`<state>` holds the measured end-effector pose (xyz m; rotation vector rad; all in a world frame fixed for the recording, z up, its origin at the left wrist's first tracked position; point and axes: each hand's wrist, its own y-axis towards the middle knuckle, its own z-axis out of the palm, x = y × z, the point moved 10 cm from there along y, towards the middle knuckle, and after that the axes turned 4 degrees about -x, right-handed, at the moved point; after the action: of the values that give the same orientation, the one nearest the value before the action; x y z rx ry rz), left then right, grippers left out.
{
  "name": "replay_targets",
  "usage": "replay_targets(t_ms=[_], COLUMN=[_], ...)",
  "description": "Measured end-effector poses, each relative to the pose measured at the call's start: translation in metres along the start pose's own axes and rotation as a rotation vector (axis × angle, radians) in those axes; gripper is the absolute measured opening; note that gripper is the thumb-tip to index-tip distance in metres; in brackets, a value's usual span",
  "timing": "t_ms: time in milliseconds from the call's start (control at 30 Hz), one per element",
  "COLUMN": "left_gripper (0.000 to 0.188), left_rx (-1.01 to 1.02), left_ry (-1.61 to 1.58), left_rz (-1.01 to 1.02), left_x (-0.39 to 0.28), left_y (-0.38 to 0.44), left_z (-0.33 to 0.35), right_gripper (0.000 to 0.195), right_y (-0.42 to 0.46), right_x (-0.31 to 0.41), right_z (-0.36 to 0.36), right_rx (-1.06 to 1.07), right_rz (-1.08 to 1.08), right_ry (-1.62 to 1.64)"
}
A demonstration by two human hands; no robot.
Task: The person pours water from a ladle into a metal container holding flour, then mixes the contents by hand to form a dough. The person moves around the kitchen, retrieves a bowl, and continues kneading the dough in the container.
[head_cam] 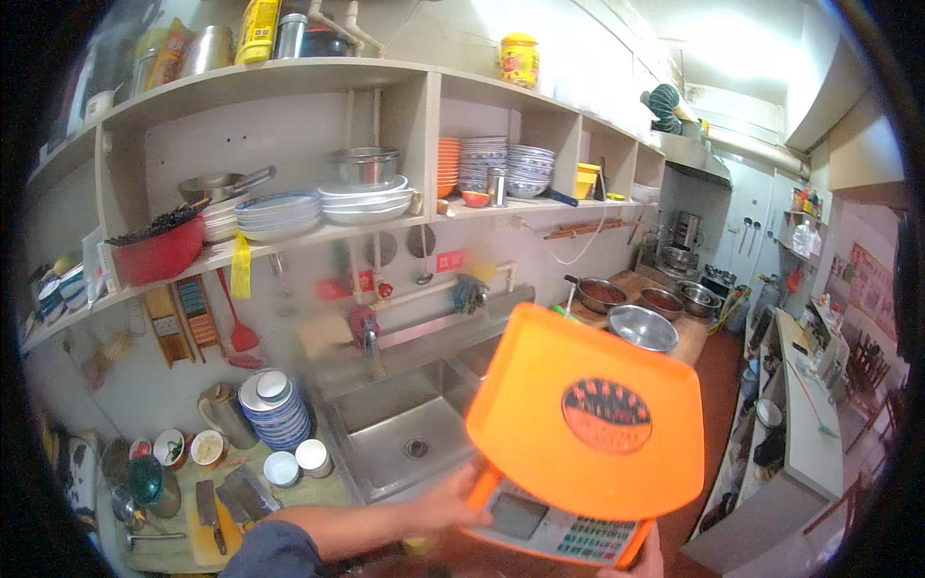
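Observation:
An orange electronic kitchen scale (498,383) is held up in front of me, with its broad tray tilted and a round dark-and-red emblem on it. Below the tray show a grey display (518,514) and a keypad (596,540). My left hand (457,502) grips the scale's left side near the display. At the lower right corner, my right hand (648,556) holds the other side; only part of it shows. Behind the scale, a steel sink (383,441) lies partly covered by the tray.
Left of the sink, a counter bears a cleaver (242,493), a knife (207,506) on a yellow cutting board (189,545), and stacked blue-rimmed bowls (278,419). A long wall shelf (426,217) overhangs the sink. Steel basins (642,327) stand on a wooden counter beyond.

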<state>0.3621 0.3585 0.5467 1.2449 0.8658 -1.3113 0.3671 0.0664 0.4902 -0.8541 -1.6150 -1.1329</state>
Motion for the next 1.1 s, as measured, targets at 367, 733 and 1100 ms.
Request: replay_targets(t_ms=[367,733,1100], left_gripper=[0.084,0.049,0.043], left_rx=[0.169,-0.284,-0.609], left_ry=[0.108,0.526,0.368], left_rz=[0.444,0.893,0.783], left_x=[-0.282,-0.524,-0.565], left_y=[0.149,0.283,0.395], left_z=[-0.039,-0.099,-0.16], right_gripper=[0.097,0.055,0.036], right_y=[0.268,0.529,0.747], right_x=[0.188,0.363,0.425], right_z=[0.022,0.064,0.088], right_rx=[-0.224,0.107,0.237], right_rz=[-0.618,-0.993,-1.002], right_ry=[0.168,0.387,0.514])
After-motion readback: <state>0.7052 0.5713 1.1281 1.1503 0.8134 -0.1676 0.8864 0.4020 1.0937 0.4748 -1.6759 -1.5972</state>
